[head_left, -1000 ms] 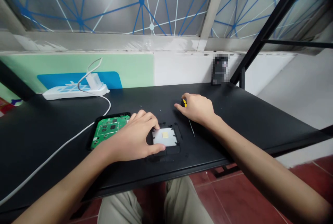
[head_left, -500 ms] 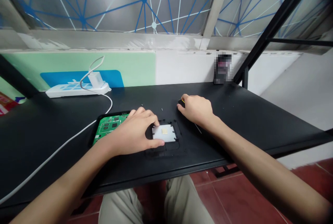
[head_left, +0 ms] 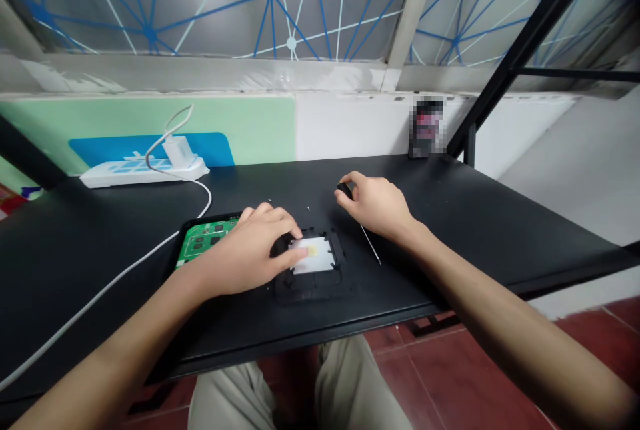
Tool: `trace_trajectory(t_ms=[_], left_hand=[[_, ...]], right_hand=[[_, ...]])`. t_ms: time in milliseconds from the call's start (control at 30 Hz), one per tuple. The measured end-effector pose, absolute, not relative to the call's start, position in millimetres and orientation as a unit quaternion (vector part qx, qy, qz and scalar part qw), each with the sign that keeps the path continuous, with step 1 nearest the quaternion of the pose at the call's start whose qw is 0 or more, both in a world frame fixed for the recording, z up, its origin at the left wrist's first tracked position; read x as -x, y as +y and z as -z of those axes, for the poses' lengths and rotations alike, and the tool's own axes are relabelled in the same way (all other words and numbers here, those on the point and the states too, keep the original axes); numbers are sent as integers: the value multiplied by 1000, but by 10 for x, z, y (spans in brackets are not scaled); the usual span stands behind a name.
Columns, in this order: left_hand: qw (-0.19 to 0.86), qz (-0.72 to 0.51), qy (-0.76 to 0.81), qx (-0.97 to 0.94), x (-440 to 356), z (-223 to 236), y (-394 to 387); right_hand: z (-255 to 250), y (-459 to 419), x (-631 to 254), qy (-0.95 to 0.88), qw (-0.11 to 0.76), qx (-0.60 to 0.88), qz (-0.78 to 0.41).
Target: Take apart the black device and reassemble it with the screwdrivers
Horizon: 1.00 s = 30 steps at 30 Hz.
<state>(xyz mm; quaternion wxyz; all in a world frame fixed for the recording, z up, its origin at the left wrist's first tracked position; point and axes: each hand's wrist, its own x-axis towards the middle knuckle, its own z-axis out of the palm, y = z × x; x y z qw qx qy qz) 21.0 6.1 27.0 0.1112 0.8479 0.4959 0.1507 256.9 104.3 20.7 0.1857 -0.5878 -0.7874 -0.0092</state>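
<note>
My left hand (head_left: 260,247) is open above the black cover, fingers spread. Its thumb reaches over the white plate (head_left: 320,262) and its index fingertip is at the plate's upper left corner. The plate sits within the thin black plastic cover (head_left: 305,290), and a small yellowish square (head_left: 313,251) is on it. My right hand (head_left: 375,200) is closed around the black handle of a screwdriver (head_left: 371,244), whose metal shaft slants down toward the front of the table. Partly beneath my left hand and wrist is a green circuit board (head_left: 203,243) in a black casing (head_left: 181,233).
Two tiny pale bits, perhaps screws, are on the black table (head_left: 280,183) behind the cover. At the back left, a white power strip (head_left: 115,175) carries a plugged-in charger (head_left: 179,151). Its white cable (head_left: 125,273) crosses the left side. A blurred-out dark object (head_left: 427,128) stands back right.
My left thumb has shifted from the plate's lower edge up onto its middle. My right hand has lifted slightly, and more of the screwdriver's shaft shows. The view has shifted a little.
</note>
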Motion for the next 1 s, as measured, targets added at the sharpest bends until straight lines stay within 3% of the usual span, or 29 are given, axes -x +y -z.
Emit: trace_trajectory(t_ms=[233,533,633,767,867,1000], left_hand=[[38,-231,556,-798,-98,-329,167],[29,-277,653,-704,72,-445,186],[27,-312,680,-663,81,-439,206],[42,-326,686,-649,68,-443,207],[98,-290,618,-724,25,-439,160],[164,-187,472,-846,-43,-382,94]], right_hand=[[-192,1048,-2580,-792,179,584,-7],[-148,1077,-2639,-792,200,576,-32],[-203,1093,-2692,-786,252,562,-50],[-272,1134,-2742,-718,423,519,-190],[-266,1155,-2703,-650,527,446,-317],[-198,1174,-2560,-623,602,350,-356]])
